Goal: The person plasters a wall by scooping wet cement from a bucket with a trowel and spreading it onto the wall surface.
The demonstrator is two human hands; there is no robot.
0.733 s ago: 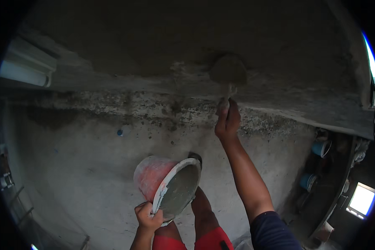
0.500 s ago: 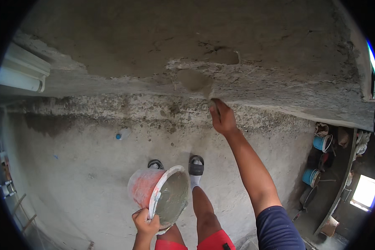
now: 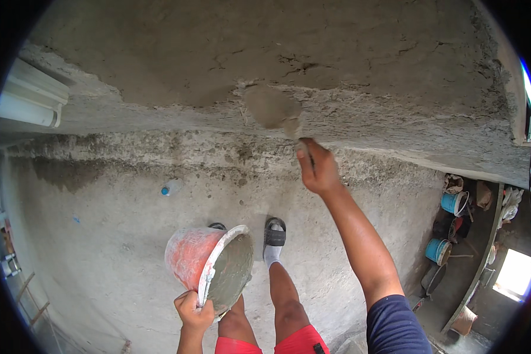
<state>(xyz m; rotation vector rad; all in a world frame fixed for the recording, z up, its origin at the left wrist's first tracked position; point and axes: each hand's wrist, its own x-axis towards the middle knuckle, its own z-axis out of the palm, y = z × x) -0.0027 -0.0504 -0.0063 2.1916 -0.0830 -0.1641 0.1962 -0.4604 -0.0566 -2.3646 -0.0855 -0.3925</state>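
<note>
My left hand (image 3: 194,314) is closed on the rim of a red bucket (image 3: 190,256) caked with dried white residue. The bucket tilts to the right, and wet grey mortar (image 3: 233,277) lies inside it. Out in front, my right hand (image 3: 320,168) is closed around the handle of a trowel (image 3: 271,108). Its mortar-coated blade is against or very close to the wall (image 3: 360,97); I cannot tell whether it touches. Darker, wet-looking plaster (image 3: 177,53) covers the upper wall, while rough grey surface shows below it.
A clear plastic bottle with a blue cap (image 3: 170,187) lies on the concrete floor (image 3: 118,236). Blue buckets (image 3: 451,202) and a dark pan (image 3: 435,278) stand along the right side. A white moulded piece (image 3: 32,97) sits at the left, and my sandalled feet (image 3: 274,232) are below.
The bucket and my left hand have shifted left. The trowel blade has moved slightly up and left. A light-edged hollow in the plaster right of the blade now looks smoothed over.
</note>
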